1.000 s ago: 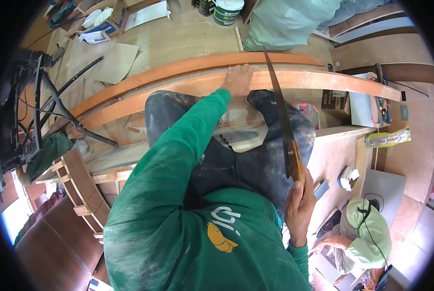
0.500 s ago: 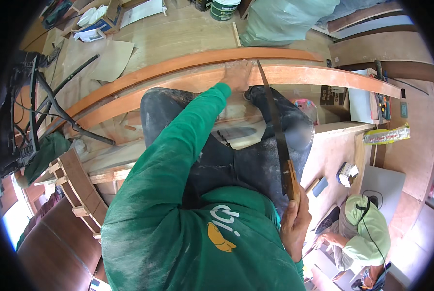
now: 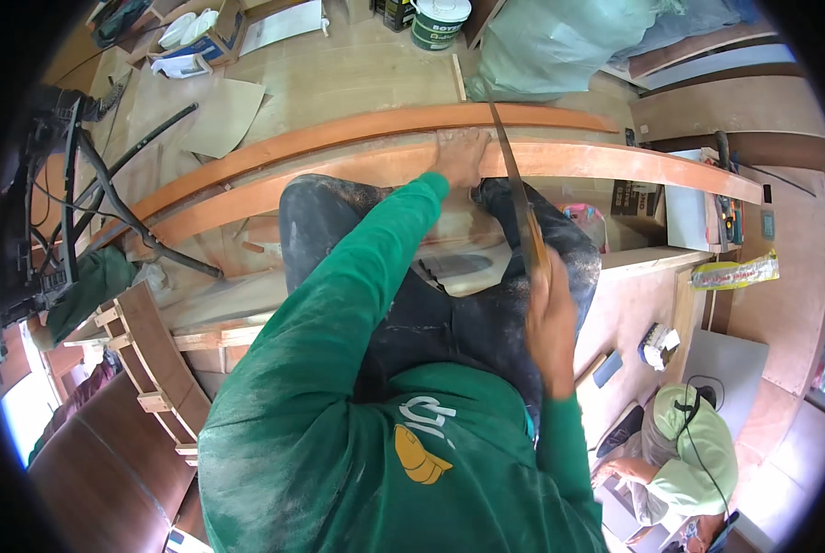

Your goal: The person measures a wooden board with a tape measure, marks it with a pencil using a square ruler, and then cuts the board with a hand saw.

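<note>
A handsaw with a wooden handle is gripped in my right hand, above my right thigh. Its thin blade points away from me and crosses the nearer of two long reddish wooden boards; the tip reaches past the farther board. Just left of the blade, my left hand presses on the nearer board, its fingers curled over the far edge. The nearer board runs across in front of my knees. Whether the teeth have cut into the wood is too fine to see.
A person in a light green shirt crouches at lower right. Black metal legs stand at left, beside the boards' ends. Farther off are a paint bucket, a large plastic-wrapped bundle and a cardboard box. A slatted wooden frame is at lower left.
My right hand has pushed the saw forward, away from my body, so more blade extends past the boards. My left hand stays on the nearer board. The whole view has shifted slightly.
</note>
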Tool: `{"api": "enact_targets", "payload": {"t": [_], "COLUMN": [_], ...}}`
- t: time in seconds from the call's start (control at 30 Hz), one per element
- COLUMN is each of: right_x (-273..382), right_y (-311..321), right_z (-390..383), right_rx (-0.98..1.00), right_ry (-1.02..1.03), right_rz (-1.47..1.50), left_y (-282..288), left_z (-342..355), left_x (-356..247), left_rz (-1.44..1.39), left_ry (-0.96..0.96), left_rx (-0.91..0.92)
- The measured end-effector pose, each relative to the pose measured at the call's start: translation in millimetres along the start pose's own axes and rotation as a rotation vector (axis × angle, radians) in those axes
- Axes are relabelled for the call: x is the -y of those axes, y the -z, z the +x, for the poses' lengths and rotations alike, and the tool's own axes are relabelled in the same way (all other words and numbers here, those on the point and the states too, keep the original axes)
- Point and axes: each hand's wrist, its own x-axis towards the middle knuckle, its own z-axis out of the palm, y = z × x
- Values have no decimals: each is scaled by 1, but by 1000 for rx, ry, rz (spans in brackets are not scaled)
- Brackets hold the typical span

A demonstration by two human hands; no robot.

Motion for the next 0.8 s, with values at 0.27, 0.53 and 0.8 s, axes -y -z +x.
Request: {"api": "enact_targets", "payload": {"t": [0.27,0.53,0.8], "right_x": [13,-22,22], "right_y": [34,-38,48], "right_z": [-86,69,-123], "right_rx": [31,-87,40], "right_ry": [-154,139,-267], "right_rz": [-37,-5,-21], "left_y": [-7,1,7], "left_z": [4,8,-5], "left_x": [1,4,-12], "left_rz": [-65,-46,-73], "left_ry": [-20,9,0], "left_rx": [23,41,32]}}
